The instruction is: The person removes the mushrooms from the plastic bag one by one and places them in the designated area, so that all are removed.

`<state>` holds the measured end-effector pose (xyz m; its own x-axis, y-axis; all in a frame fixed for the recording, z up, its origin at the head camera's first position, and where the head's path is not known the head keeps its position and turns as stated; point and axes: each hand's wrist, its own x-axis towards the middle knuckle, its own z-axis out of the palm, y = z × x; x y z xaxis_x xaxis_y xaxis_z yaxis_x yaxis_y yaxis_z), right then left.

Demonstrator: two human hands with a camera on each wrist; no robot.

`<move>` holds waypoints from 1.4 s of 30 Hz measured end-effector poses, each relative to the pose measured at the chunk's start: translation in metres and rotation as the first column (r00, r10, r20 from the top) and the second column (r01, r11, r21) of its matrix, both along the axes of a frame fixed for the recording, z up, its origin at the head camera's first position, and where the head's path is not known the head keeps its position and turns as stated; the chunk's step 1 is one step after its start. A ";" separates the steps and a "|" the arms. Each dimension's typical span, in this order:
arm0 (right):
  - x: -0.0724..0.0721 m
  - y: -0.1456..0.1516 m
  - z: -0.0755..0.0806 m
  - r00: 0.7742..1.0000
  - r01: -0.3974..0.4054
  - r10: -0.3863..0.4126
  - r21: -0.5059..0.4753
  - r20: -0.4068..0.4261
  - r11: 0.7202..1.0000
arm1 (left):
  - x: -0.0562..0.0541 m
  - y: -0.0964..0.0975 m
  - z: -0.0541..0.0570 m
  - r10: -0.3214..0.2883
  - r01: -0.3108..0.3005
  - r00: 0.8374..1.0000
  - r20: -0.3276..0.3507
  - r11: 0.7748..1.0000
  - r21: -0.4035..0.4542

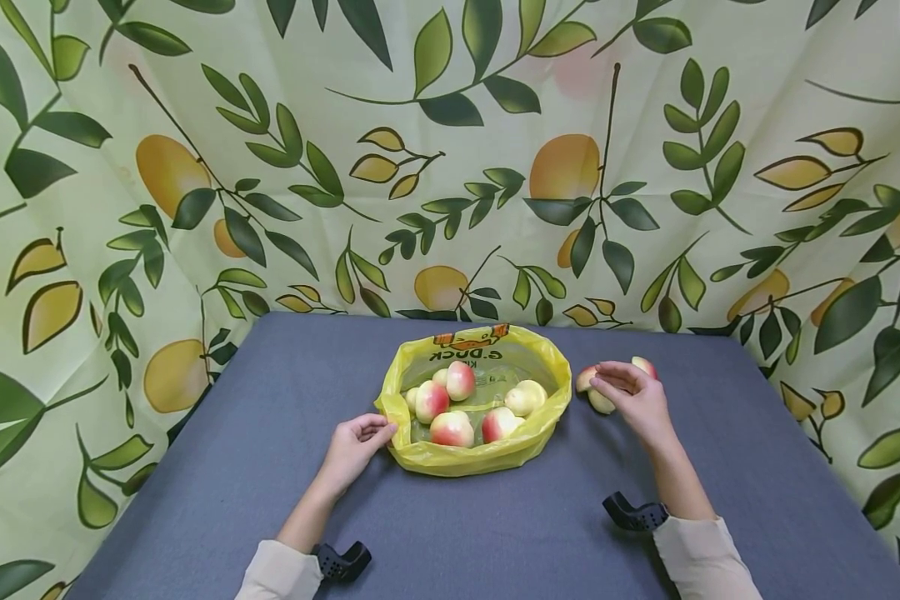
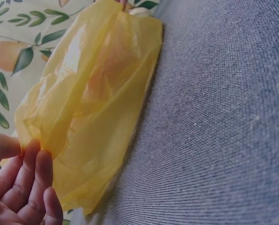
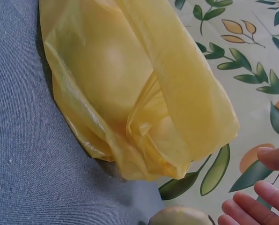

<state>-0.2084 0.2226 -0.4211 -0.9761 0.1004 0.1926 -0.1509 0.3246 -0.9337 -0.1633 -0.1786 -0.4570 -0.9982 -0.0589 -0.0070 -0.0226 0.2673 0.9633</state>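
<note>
The loose fruits [image 1: 602,402], red-and-cream and peach-like, lie on the worktop [image 1: 495,533] just to the right of the yellow bag [image 1: 457,462]. From the right hand [image 1: 637,402] they lie to the left and on its far side; it is clearly the nearer of the two hands and partly hides them, so at least three pieces can be made out. Its thumb stands away from its loosely extended fingers and nothing shows in its grasp; whether a fingertip touches a fruit cannot be told.

The left hand [image 1: 356,446] pinches the bag's rim between thumb and fingers at its near-left end, well apart from the loose fruits. The bag's mouth is spread wide, its long axis running left to right, and more fruits [image 1: 452,429] sit inside in left and right clusters.

On the bag's far wall, dark lettering [image 1: 467,354] appears turned about; "DUCK" can be read, preceded by a letter and a dot, the letter uncertain. Beneath it "KI" seems legible, and the smaller print is too faint to read.
</note>
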 end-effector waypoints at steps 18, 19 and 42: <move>-0.005 0.006 -0.009 0.998 0.057 -0.057 -0.013 -0.016 0.998 | 0.000 0.000 -0.003 0.008 -0.009 1.000 -0.016 1.000 -0.018; -0.005 0.006 -0.009 0.998 0.059 -0.059 -0.012 -0.013 0.998 | 0.000 0.000 -0.003 0.007 -0.007 1.000 -0.015 1.000 -0.015; -0.013 0.009 -0.015 0.985 0.172 -0.172 0.007 -0.008 0.985 | 0.000 0.001 -0.002 0.007 -0.007 1.000 -0.004 1.000 -0.007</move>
